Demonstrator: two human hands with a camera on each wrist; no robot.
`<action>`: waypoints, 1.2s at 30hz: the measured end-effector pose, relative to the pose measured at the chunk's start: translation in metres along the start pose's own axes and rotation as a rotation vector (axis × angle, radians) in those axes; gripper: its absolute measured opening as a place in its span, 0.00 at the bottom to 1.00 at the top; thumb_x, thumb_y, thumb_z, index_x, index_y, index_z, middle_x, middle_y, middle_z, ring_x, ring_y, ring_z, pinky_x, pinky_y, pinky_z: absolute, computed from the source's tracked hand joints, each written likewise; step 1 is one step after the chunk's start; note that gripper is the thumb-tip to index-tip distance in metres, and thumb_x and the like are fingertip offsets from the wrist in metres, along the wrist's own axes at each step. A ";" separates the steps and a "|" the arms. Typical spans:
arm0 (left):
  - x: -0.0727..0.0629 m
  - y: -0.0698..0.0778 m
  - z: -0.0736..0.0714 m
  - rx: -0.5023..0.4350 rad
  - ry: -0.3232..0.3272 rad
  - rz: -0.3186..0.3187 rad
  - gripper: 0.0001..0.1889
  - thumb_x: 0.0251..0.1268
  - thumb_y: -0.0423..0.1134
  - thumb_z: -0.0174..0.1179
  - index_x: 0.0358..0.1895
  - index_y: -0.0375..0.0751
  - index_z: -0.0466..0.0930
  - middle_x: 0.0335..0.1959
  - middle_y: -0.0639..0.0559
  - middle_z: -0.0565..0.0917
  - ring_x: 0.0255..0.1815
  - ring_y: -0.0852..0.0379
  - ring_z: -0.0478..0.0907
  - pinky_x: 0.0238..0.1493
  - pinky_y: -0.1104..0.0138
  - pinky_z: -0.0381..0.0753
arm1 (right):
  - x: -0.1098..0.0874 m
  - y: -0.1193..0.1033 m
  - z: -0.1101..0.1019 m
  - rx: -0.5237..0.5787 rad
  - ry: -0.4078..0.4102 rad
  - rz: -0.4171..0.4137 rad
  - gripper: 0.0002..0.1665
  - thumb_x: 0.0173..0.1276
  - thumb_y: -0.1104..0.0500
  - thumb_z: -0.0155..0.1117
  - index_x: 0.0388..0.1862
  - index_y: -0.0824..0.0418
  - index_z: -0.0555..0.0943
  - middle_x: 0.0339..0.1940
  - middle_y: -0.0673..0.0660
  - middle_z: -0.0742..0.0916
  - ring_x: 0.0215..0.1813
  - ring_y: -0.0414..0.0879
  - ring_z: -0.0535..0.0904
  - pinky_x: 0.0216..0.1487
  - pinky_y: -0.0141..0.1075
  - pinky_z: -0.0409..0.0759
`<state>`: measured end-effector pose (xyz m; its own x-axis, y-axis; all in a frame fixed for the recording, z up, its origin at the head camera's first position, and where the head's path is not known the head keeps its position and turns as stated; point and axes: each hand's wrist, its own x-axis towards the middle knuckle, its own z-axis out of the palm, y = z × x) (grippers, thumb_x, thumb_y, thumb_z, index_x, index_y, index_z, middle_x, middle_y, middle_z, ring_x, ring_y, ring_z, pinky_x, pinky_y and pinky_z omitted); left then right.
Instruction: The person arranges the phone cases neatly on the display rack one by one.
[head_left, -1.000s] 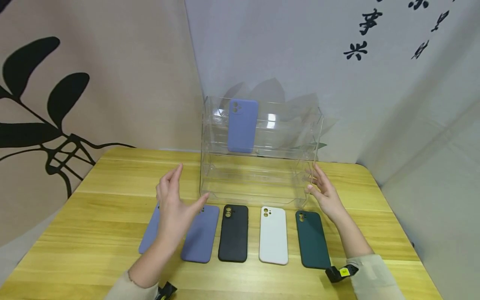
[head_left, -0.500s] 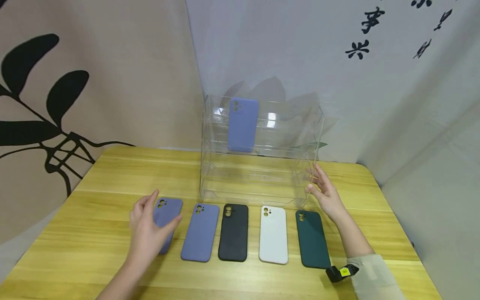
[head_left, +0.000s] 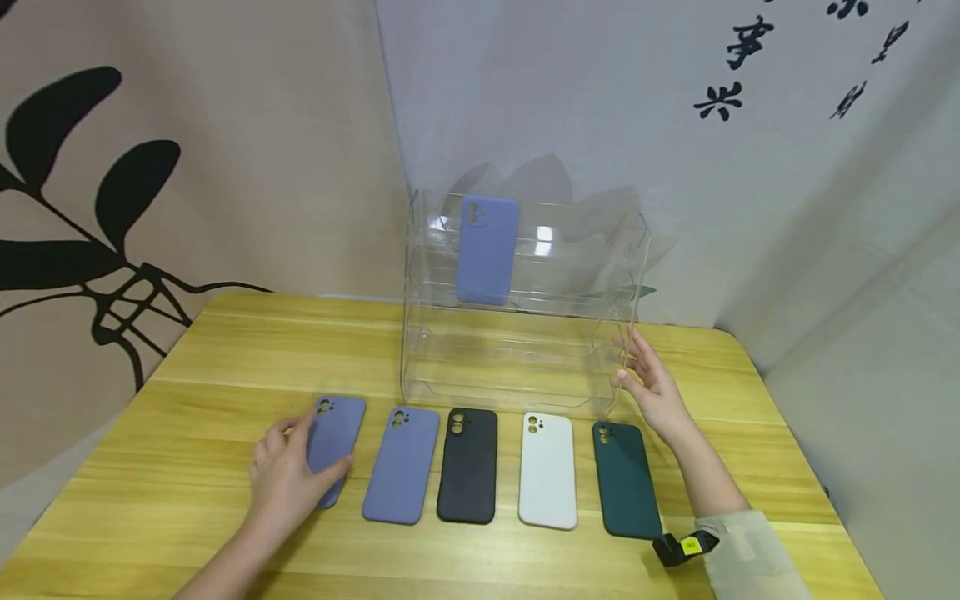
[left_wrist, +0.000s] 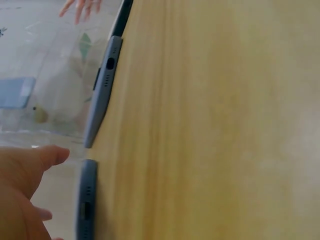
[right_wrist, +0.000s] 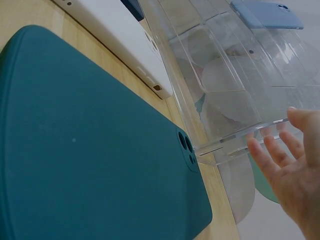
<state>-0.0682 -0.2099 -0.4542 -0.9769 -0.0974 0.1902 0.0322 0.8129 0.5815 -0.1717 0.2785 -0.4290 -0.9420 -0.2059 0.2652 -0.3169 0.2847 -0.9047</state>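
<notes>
"The left hand [head_left: 285, 479] we're watching is spanning the rounded lavender case [head_left: 335, 437] beneath it, thumb and fingers spread; touching, we can't tell."
"And the right hand [head_left: 654, 400]?"
"We're seeing it pinching an edge of the clear stand [head_left: 510, 367], a smooth green case [head_left: 627, 482] lying near it."

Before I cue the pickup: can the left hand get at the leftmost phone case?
Probably yes: the left hand is right at that purple case, thumb stretched across it, and no other case lies on it.
</notes>
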 end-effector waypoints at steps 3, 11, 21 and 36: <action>-0.001 -0.005 0.004 0.023 -0.047 -0.014 0.49 0.47 0.50 0.73 0.69 0.27 0.58 0.59 0.23 0.58 0.53 0.28 0.56 0.46 0.39 0.54 | 0.000 0.001 0.000 0.005 -0.001 -0.001 0.42 0.73 0.69 0.51 0.79 0.54 0.45 0.72 0.71 0.62 0.67 0.71 0.58 0.53 0.23 0.69; -0.002 -0.013 0.016 0.079 -0.041 -0.004 0.49 0.48 0.55 0.71 0.69 0.31 0.60 0.58 0.26 0.60 0.51 0.32 0.58 0.43 0.44 0.56 | 0.000 0.002 0.001 0.006 -0.001 -0.007 0.42 0.73 0.69 0.51 0.79 0.55 0.45 0.72 0.67 0.63 0.66 0.71 0.58 0.52 0.25 0.72; -0.003 -0.016 0.025 0.148 0.044 0.043 0.42 0.51 0.55 0.67 0.66 0.33 0.67 0.57 0.27 0.62 0.52 0.32 0.59 0.39 0.46 0.58 | 0.000 0.003 0.001 0.008 -0.001 -0.018 0.42 0.73 0.69 0.50 0.79 0.50 0.46 0.72 0.68 0.63 0.66 0.72 0.58 0.53 0.25 0.71; -0.001 -0.010 0.025 0.067 0.093 0.005 0.39 0.49 0.46 0.68 0.64 0.28 0.69 0.55 0.25 0.63 0.49 0.33 0.59 0.40 0.47 0.58 | 0.000 0.002 0.002 0.015 -0.003 -0.026 0.43 0.73 0.70 0.50 0.79 0.48 0.47 0.71 0.71 0.62 0.66 0.72 0.58 0.53 0.25 0.71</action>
<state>-0.0726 -0.2039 -0.4801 -0.9530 -0.1436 0.2669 0.0196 0.8496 0.5270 -0.1724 0.2776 -0.4314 -0.9330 -0.2160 0.2879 -0.3398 0.2652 -0.9023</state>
